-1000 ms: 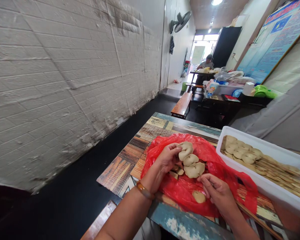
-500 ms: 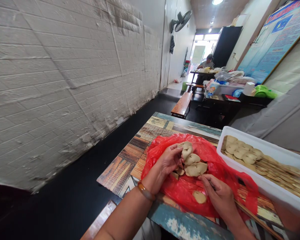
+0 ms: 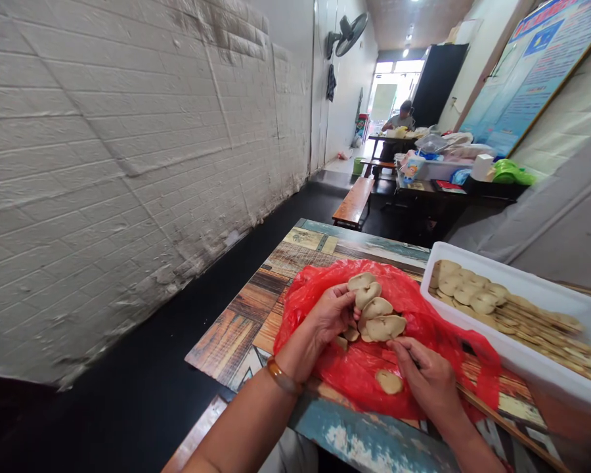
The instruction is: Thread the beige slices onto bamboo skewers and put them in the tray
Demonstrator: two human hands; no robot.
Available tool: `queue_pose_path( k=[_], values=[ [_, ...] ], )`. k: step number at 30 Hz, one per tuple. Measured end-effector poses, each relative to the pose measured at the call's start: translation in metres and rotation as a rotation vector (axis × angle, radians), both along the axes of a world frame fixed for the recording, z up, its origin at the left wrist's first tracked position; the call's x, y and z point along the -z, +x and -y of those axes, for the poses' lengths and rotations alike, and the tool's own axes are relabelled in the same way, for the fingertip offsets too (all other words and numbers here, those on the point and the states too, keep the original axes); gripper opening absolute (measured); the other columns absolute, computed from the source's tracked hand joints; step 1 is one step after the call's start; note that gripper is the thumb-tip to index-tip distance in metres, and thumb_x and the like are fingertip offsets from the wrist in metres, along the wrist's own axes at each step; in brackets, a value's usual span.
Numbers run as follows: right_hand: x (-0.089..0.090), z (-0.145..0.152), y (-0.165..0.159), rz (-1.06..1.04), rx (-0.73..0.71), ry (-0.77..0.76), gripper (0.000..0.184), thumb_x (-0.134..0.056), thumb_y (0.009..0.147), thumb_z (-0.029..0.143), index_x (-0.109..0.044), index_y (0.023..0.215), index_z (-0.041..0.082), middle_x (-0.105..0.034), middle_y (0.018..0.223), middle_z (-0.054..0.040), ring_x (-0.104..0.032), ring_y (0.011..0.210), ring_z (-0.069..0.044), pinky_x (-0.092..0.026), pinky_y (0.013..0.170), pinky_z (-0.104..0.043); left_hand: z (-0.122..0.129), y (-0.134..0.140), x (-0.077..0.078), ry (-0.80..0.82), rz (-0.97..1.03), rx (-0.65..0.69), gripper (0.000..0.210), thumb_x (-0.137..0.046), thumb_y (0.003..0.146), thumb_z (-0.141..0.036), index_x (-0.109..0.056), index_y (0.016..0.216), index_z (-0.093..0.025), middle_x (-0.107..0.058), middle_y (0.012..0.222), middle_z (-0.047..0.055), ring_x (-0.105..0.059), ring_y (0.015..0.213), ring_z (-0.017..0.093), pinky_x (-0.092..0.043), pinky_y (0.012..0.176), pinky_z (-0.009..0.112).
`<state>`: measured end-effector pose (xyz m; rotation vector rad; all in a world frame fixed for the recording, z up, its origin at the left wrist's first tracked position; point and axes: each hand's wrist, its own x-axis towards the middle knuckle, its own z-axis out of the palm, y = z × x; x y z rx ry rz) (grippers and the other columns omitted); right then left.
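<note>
My left hand [image 3: 332, 312] pinches round, flat beige slices [image 3: 367, 295] at their left side; several overlap in a row above a red plastic bag [image 3: 325, 387]. Close to the lower end of that row, my right hand [image 3: 426, 374] is closed, thumb and forefinger together at the edge of the nearest slice. A thin wooden skewer [image 3: 509, 427] runs out from under the right hand toward the lower right; its tip is hidden. One loose slice [image 3: 389, 382] lies on the bag between my hands, and more pieces lie partly hidden beneath my left fingers.
A white plastic tub [image 3: 431, 269] at the right holds rows of skewered slices. The wood-patterned table [image 3: 226, 338] has a bench [image 3: 354, 200] beyond it. Farther back, a person [image 3: 401, 119] sits at another table. A white brick-patterned wall [image 3: 128, 164] stands to the left.
The slices in my left hand have spread and tilted slightly, with another one showing at the top. Both hands stay nearly in place; the whole view has shifted a little.
</note>
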<state>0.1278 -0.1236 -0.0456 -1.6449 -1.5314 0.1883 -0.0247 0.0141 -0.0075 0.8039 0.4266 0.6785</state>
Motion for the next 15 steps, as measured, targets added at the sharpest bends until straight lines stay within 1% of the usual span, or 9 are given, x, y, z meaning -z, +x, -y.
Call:
queue_pose_path(
  k=[2, 6, 8, 11, 13, 15],
  values=[
    [0.0, -0.0002, 0.0003, 0.008, -0.002, 0.011, 0.032, -0.044, 0.091, 0.041, -0.067, 0.08, 0.022, -0.074, 0.075, -0.0047, -0.07, 0.068, -0.019, -0.055, 0.063, -0.025, 0.0001, 0.0011, 0.001, 0.04, -0.033, -0.05, 0.028, -0.075, 0.065, -0.036, -0.065, 0.079, -0.014, -0.053, 0.06, -0.001, -0.044, 0.048, 0.006, -0.034, 0.047, 0.018],
    [0.001, 0.0001, -0.0005, 0.039, 0.018, 0.045, 0.03, -0.045, 0.091, 0.039, -0.067, 0.08, 0.022, -0.074, 0.076, -0.0038, -0.071, 0.069, -0.019, -0.054, 0.065, -0.026, 0.002, 0.0033, -0.0003, 0.167, -0.138, -0.219, 0.032, -0.076, 0.062, -0.037, -0.069, 0.081, -0.012, -0.06, 0.068, 0.002, -0.046, 0.051, 0.005, -0.034, 0.047, 0.017],
    [0.0012, 0.0005, -0.0016, 0.047, 0.029, 0.028, 0.029, -0.044, 0.091, 0.039, -0.067, 0.081, 0.022, -0.074, 0.078, -0.0047, -0.071, 0.071, -0.02, -0.053, 0.066, -0.027, 0.003, 0.0043, -0.0016, 0.193, -0.144, -0.252, 0.033, -0.077, 0.062, -0.037, -0.071, 0.083, -0.012, -0.063, 0.072, 0.003, -0.047, 0.053, 0.006, -0.034, 0.049, 0.017],
    [0.0009, 0.0007, -0.0027, 0.038, 0.039, -0.012, 0.03, -0.042, 0.092, 0.039, -0.066, 0.081, 0.023, -0.073, 0.076, -0.0048, -0.07, 0.07, -0.02, -0.052, 0.066, -0.029, 0.0035, 0.0054, -0.0023, 0.131, -0.079, -0.237, 0.031, -0.076, 0.063, -0.035, -0.07, 0.083, -0.012, -0.064, 0.074, 0.003, -0.052, 0.058, 0.008, -0.04, 0.055, 0.019],
    [-0.0001, 0.0006, -0.0031, 0.02, 0.047, -0.022, 0.031, -0.043, 0.092, 0.039, -0.066, 0.08, 0.023, -0.073, 0.075, -0.0041, -0.069, 0.069, -0.019, -0.051, 0.065, -0.028, 0.0032, 0.006, -0.0015, 0.024, -0.018, -0.208, 0.032, -0.074, 0.067, -0.038, -0.069, 0.084, -0.013, -0.064, 0.077, 0.004, -0.056, 0.064, 0.011, -0.044, 0.061, 0.021],
    [-0.0018, 0.0006, -0.0036, -0.009, 0.046, -0.03, 0.03, -0.044, 0.091, 0.039, -0.066, 0.08, 0.023, -0.073, 0.075, -0.0033, -0.069, 0.068, -0.018, -0.05, 0.064, -0.026, 0.0034, 0.0064, 0.0, -0.079, 0.03, -0.168, 0.037, -0.07, 0.07, -0.044, -0.067, 0.091, -0.014, -0.065, 0.082, 0.006, -0.059, 0.07, 0.014, -0.047, 0.065, 0.024]
  ],
)
